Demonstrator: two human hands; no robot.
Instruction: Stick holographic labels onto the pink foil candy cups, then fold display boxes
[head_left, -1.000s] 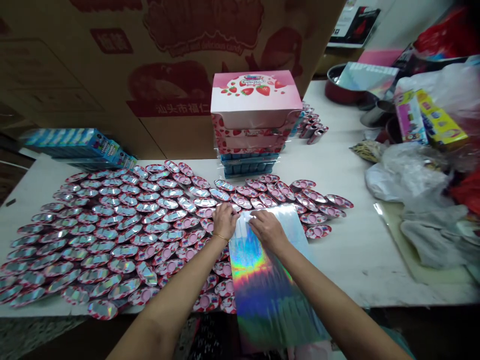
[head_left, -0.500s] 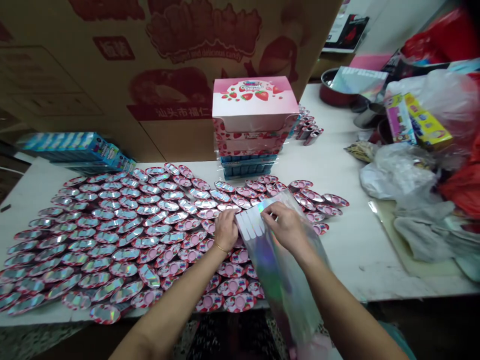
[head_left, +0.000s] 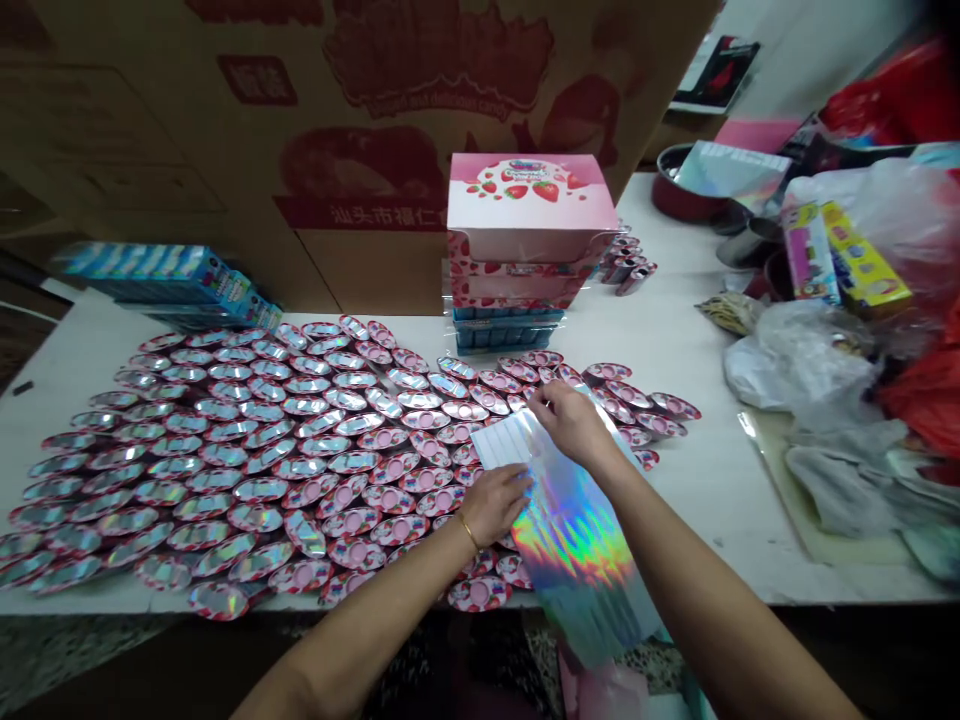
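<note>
A shiny holographic sticker sheet slants over the table's front edge, with bare white strips at its upper left corner. My left hand, a gold bangle at its wrist, lies on the sheet's left side with the fingers stretched across it. Near the sheet's top edge, my right hand is closed in a pinch; whatever is between thumb and finger is too small to make out. Rows of oval pink and red packs stand left of and behind the sheet. Many on the left carry shiny strips on top; nearer ones show bare pink circles.
A strawberry-printed display box sits on blue packs at the back, before a large carton. Blue boxes stand back left. On the right are a red pot, plastic bags and grey cloth.
My left hand has moved from the sheet's upper left corner down and right onto its surface. My right hand has shifted slightly up. The sheet now lies flatter and reflects rainbow light.
</note>
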